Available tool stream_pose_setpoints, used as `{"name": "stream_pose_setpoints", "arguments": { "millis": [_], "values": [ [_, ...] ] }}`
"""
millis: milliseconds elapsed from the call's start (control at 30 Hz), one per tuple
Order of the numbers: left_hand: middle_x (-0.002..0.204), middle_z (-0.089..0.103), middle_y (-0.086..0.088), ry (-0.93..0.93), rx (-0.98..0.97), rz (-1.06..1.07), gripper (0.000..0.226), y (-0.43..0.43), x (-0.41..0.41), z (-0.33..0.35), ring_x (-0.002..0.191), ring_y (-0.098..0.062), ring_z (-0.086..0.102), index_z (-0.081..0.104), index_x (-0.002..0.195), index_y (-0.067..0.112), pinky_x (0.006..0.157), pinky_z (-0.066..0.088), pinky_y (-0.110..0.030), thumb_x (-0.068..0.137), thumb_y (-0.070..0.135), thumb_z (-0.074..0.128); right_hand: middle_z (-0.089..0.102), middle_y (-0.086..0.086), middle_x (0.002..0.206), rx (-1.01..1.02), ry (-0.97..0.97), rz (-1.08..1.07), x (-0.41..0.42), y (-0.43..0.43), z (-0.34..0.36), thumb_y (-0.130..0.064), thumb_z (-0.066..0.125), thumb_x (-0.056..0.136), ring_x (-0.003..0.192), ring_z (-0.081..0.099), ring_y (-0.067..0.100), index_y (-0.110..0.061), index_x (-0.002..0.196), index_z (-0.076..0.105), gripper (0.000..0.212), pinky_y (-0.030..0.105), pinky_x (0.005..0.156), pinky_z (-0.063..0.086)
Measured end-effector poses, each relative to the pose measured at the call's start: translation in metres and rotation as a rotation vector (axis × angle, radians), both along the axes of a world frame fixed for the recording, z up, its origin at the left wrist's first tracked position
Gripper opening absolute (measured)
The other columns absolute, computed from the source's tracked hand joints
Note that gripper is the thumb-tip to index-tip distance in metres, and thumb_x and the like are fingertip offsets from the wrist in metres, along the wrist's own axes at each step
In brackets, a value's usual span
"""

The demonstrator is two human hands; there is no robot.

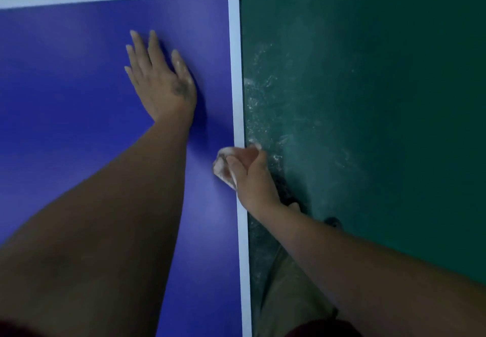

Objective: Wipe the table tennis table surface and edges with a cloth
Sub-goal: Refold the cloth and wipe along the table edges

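Dim overall, blue-green cast. Blue tabletop (79, 73) brightest; faint sheen patch low near its right border. Left hand (160, 79) throws a soft shadow rightward onto it. Right hand (252, 176) and cloth (223, 164) slightly blurred. Forearms (105, 231) at lower edge dark, stretched by the wide lens. Floor (368, 100) murky, pale scuffs visible.

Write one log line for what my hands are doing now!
left hand: flat on table | right hand: grips cloth at table's right edge | step: edge wipe

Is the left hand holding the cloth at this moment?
No, the left hand lies flat with straight fingers on the blue table, while the right hand grips the cloth at the white edge.
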State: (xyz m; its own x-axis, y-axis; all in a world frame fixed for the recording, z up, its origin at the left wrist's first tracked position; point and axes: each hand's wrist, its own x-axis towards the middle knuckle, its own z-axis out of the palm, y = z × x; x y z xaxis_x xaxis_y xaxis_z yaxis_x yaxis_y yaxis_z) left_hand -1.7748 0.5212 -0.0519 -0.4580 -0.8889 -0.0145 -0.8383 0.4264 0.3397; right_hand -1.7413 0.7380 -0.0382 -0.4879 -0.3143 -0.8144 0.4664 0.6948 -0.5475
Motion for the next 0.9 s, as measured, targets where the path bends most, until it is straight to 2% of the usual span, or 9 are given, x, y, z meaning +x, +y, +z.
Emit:
{"name": "stream_pose_setpoints", "arguments": {
  "millis": [100,167,267,367,467,567,733,900],
  "values": [
    [0.184,0.008,-0.006,-0.171,-0.063,0.112,0.068,-0.003,-0.008,-0.009,0.171,-0.027,0.005,0.020,0.175,0.025,0.137,0.002,-0.047,0.115,0.054,0.021,0.056,0.009,0.151,0.010,0.008,-0.095,-0.013,-0.023,-0.001,-0.052,0.061,0.105,0.135,0.058,0.031,-0.020,0.162,0.025,0.075,0.044,0.113,0.046],
    [0.184,0.009,-0.004,-0.174,-0.083,0.123,0.069,-0.002,-0.007,-0.014,0.171,-0.026,0.006,0.020,0.175,0.027,0.137,0.002,-0.049,0.113,0.057,0.019,0.053,0.010,0.155,-0.006,0.060,-0.170,-0.039,-0.048,-0.005,-0.055,0.062,0.104,0.139,0.056,0.030,-0.016,0.163,0.025,0.079,0.038,0.115,0.043],
    [0.184,0.012,-0.004,-0.175,-0.091,0.130,0.069,-0.005,-0.008,-0.017,0.170,-0.027,0.008,0.023,0.175,0.027,0.137,0.004,-0.049,0.113,0.057,0.022,0.051,0.013,0.158,-0.008,0.117,-0.206,-0.095,-0.096,-0.013,-0.058,0.060,0.104,0.139,0.056,0.031,-0.010,0.162,0.025,0.084,0.029,0.100,0.037],
    [0.184,0.013,-0.004,-0.185,-0.093,0.144,0.068,-0.006,-0.010,-0.018,0.170,-0.027,0.009,0.025,0.174,0.027,0.137,0.006,-0.050,0.112,0.056,0.025,0.054,0.014,0.154,-0.016,0.126,-0.208,-0.165,-0.145,-0.019,-0.058,0.061,0.104,0.136,0.057,0.031,-0.005,0.159,0.028,0.083,0.030,0.094,0.037],
    [0.183,0.014,-0.005,-0.189,-0.097,0.141,0.068,-0.003,-0.010,-0.018,0.170,-0.028,0.010,0.026,0.174,0.026,0.137,0.007,-0.051,0.112,0.055,0.026,0.053,0.015,0.154,-0.018,0.136,-0.201,-0.204,-0.173,-0.016,-0.052,0.062,0.106,0.138,0.056,0.031,-0.003,0.157,0.029,0.078,0.033,0.101,0.042],
    [0.183,0.014,-0.005,-0.187,-0.092,0.141,0.068,-0.004,-0.010,-0.017,0.170,-0.028,0.009,0.025,0.174,0.025,0.136,0.008,-0.052,0.112,0.054,0.027,0.055,0.013,0.154,-0.031,0.213,-0.192,-0.187,-0.162,-0.010,-0.045,0.063,0.107,0.136,0.058,0.030,-0.007,0.159,0.030,0.072,0.029,0.099,0.039],
    [0.183,0.016,-0.007,-0.175,-0.105,0.145,0.068,-0.006,-0.010,-0.019,0.170,-0.030,0.011,0.027,0.174,0.024,0.136,0.009,-0.054,0.113,0.054,0.028,0.058,0.011,0.152,0.008,0.259,-0.153,-0.111,-0.108,-0.006,-0.049,0.058,0.108,0.133,0.061,0.032,-0.017,0.161,0.031,0.068,0.026,0.091,0.038],
    [0.183,0.016,-0.007,-0.167,-0.116,0.142,0.068,-0.006,-0.010,-0.021,0.170,-0.030,0.011,0.026,0.174,0.024,0.136,0.008,-0.054,0.113,0.054,0.028,0.054,0.013,0.157,0.030,0.236,-0.127,-0.117,-0.113,-0.013,-0.050,0.058,0.107,0.139,0.056,0.034,-0.016,0.163,0.029,0.071,0.034,0.105,0.040]
  ]
}}
